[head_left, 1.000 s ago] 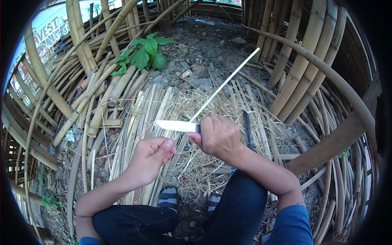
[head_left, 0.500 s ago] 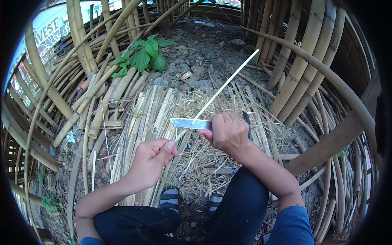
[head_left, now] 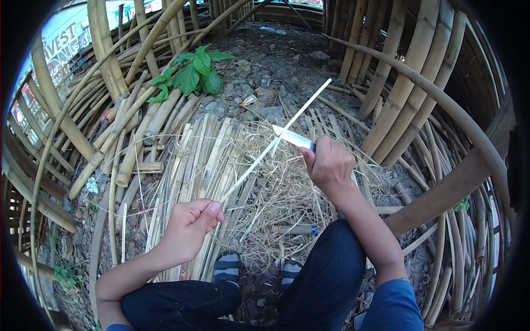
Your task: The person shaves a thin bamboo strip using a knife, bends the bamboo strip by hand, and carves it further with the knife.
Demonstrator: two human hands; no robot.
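Observation:
A thin, pale bamboo stick [head_left: 255,164] slants up and away to the right. My left hand [head_left: 190,226] pinches its near end between thumb and fingers. My right hand [head_left: 331,165] is closed round the handle of a knife [head_left: 292,138], most of the handle being hidden by the fingers. The knife's blade points left and crosses the stick partway along its far half, touching it. Curled bamboo shavings [head_left: 281,204] lie in a heap on the ground below both hands.
Split bamboo strips [head_left: 190,160] lie side by side under and left of the shavings. Bamboo poles [head_left: 414,83] stand at the right, and more are piled at the left beside a green plant [head_left: 196,71]. A thin string [head_left: 141,171] with red marks runs at left.
The knife has moved up and away along the stick, its blade now angled. My left hand has drawn slightly back and left, taking the stick with it.

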